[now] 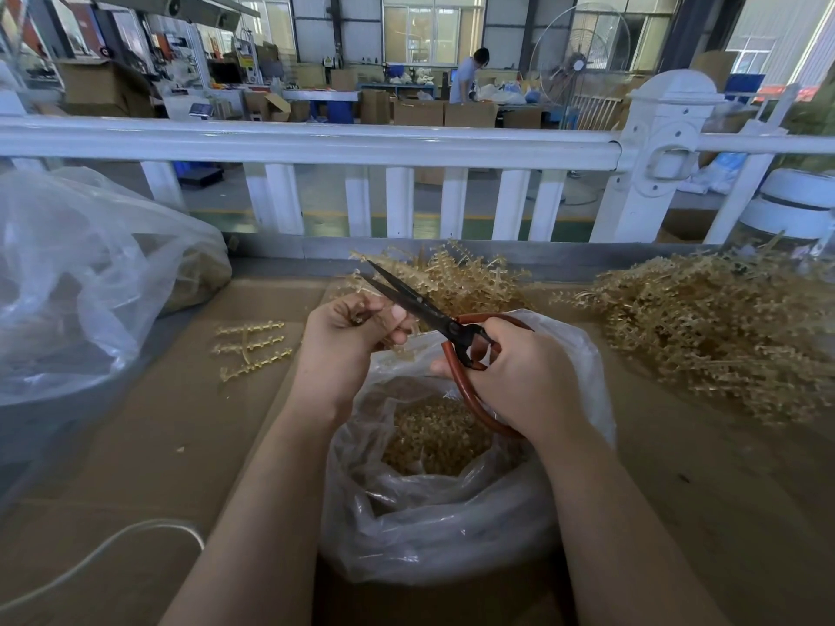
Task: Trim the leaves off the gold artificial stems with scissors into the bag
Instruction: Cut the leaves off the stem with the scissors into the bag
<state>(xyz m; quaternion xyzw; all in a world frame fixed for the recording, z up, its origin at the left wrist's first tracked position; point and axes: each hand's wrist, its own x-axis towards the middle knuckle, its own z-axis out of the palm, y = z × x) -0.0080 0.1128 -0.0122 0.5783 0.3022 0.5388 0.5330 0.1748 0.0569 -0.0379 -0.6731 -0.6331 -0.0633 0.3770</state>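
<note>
My left hand pinches a small gold artificial stem above the bag's far rim. In my right hand are the scissors, black blades and red-brown loop handles, fingers curled through the loops. The blades stand apart, pointing up and left over my left hand. Below both hands an open clear plastic bag holds a heap of cut gold leaves. A pile of gold stems lies just behind the hands.
A big heap of gold stems covers the right of the cardboard-covered table. One bare gold stem lies left of my hands. A large clear bag fills the far left. A white fence runs behind. A white cord crosses front left.
</note>
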